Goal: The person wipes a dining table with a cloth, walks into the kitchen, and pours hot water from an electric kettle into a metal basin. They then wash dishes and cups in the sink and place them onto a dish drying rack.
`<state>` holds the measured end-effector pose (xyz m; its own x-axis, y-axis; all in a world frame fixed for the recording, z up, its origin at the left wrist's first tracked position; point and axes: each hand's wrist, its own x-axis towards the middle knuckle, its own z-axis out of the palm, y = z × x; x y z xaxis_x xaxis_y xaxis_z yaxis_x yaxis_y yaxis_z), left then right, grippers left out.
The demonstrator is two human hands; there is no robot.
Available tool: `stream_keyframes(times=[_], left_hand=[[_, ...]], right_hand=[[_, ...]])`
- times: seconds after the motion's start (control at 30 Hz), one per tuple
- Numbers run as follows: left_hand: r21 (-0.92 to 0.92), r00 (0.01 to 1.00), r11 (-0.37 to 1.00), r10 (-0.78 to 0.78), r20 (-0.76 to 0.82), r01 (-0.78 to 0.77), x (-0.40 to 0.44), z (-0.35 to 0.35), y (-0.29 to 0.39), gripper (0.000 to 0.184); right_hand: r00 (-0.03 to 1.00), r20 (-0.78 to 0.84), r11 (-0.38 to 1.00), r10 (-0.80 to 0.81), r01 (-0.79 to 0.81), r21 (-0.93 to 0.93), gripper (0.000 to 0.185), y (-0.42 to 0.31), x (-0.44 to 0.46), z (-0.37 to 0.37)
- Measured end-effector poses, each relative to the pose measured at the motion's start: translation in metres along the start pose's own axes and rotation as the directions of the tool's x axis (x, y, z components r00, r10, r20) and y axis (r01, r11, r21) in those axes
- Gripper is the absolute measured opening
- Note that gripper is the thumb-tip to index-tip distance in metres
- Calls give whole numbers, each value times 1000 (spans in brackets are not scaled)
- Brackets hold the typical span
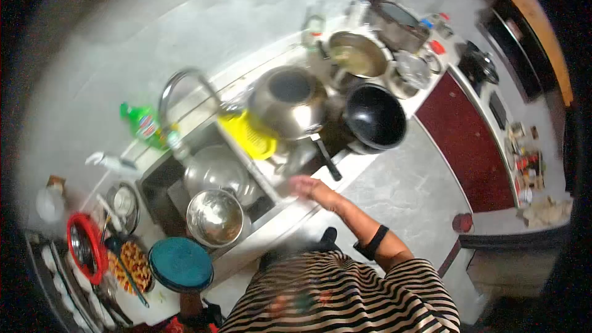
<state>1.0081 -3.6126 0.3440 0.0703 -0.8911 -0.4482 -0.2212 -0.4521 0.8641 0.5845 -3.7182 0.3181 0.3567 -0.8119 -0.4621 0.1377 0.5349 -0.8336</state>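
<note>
1. Hands. The right hand (pixel 310 189), motion-blurred, appears released: fingers loosely extended at the near edge of the counter, nothing visible in the grasp. The left hand cannot be made out with certainty; a brown form below the teal disc (pixel 180 263) may be hand or handle, so its grip cannot be told.
2. Location. The steel pan (pixel 287 108), nearest large vessel to the right hand, lies right of the sink (pixel 161 188), apparently inverted, beside the yellow basket (pixel 250 135) and left of the black wok (pixel 374 116).
3. Handling (judged). Stiff, moderately heavy metal; the rounded, polished wall would be slippery if wet, though hardly fragile. The black handle (pixel 327 159) offers the best hold, about its middle, with a second hand at the rim for balance.
4. Orientation. The long axis follows the handle, whose free end points near and slightly right; the round body lies at the far end.
</note>
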Motion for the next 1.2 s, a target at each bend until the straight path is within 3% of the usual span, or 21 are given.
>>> stream_keyframes(times=[0.13, 0.37, 0.47, 0.5, 0.6, 0.7, 0.8, 0.83, 0.87, 1.03, 1.07, 1.1, 1.13, 1.2], left_hand=[[61, 990, 998, 17, 143, -26, 0, 69, 48, 16], [130, 900, 988, 20, 435, -85, -24, 257, 105, 12], [22, 849, 999, 27, 528, -46, -37, 355, 119, 11], [-84, 838, 996, 62, 542, -20, -41, 386, 125, 30], [47, 791, 996, 28, 612, -72, -37, 472, 136, 28], [-89, 640, 996, 76, 765, -12, -40, 555, 178, 28], [-62, 522, 970, 179, 834, -234, -19, 632, 197, 31], [-192, 419, 968, 244, 875, -162, -7, 657, 200, 43], [-167, 416, 975, 213, 884, -145, 0, 679, 210, 43], [-117, 357, 987, 151, 922, -114, 44, 790, 273, 42], [-126, 340, 982, 168, 925, -143, 54, 813, 285, 41], [-140, 322, 974, 192, 927, -177, 64, 834, 297, 41], [-153, 307, 965, 215, 927, -215, 74, 855, 310, 40], [-166, 292, 933, 264, 919, -320, 91, 892, 339, 39]], right_hand=[[985, -174, 998, -20, 10, -55, 44, 17, -85, -67], [841, -540, 973, -37, 154, 173, 42, 68, -258, -200], [752, -659, 954, -7, 202, 221, 40, 93, -323, -253], [723, -691, 948, 0, 220, 230, 39, 98, -343, -268], [641, -768, 937, 0, 268, 224, 36, 93, -384, -310], [587, -809, 917, -28, 337, 212, 35, 81, -404, -362], [531, -847, 889, -32, 402, 218, 34, 66, -416, -421], [512, -859, 879, -22, 419, 228, 34, 63, -420, -441], [491, -871, 867, -12, 439, 235, 33, 62, -421, -461], [274, -961, 974, 42, 205, 101, 29, 162, -456, -566], [153, -988, 972, 26, 226, 61, 26, 220, -465, -582], [149, -984, 994, 94, 41, 101, 26, 243, -484, -580], [59, -966, 968, 252, -15, 251, 19, 278, -497, -577], [4, -890, 889, 457, -26, 456, 26, 321, -519, -548]])
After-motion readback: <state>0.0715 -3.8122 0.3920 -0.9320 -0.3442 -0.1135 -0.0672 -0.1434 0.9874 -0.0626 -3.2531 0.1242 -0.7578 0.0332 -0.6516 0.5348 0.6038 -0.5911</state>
